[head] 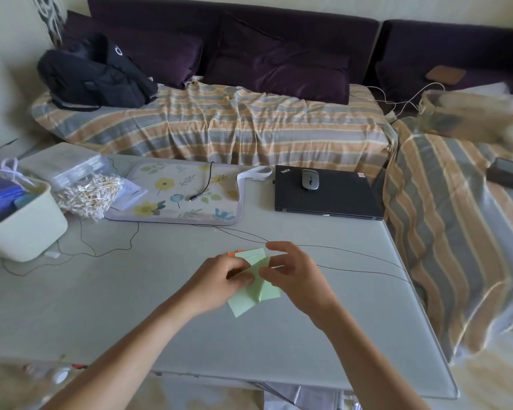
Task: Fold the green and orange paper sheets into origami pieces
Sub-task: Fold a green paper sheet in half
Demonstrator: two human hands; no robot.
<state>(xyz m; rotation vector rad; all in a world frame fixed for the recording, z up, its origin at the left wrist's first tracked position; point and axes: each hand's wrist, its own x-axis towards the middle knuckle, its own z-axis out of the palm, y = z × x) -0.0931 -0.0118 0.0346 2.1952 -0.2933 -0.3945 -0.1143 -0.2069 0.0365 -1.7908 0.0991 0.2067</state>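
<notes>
A light green paper sheet (256,292), partly folded, is held just above the grey table (148,297) near its middle. My left hand (219,279) pinches its left side with curled fingers. My right hand (296,276) pinches the upper right part between thumb and fingers. Behind my hands, a second green sheet (251,254) lies flat, and a small orange corner of paper (231,254) peeks out at its left edge.
A closed black laptop (326,196) with a grey mouse (310,179) sits at the back right. A floral pad (184,193), a bag of cotton swabs (89,193) and a cream bin (21,223) stand at the back left. Thin black cables (353,255) cross the table behind my hands.
</notes>
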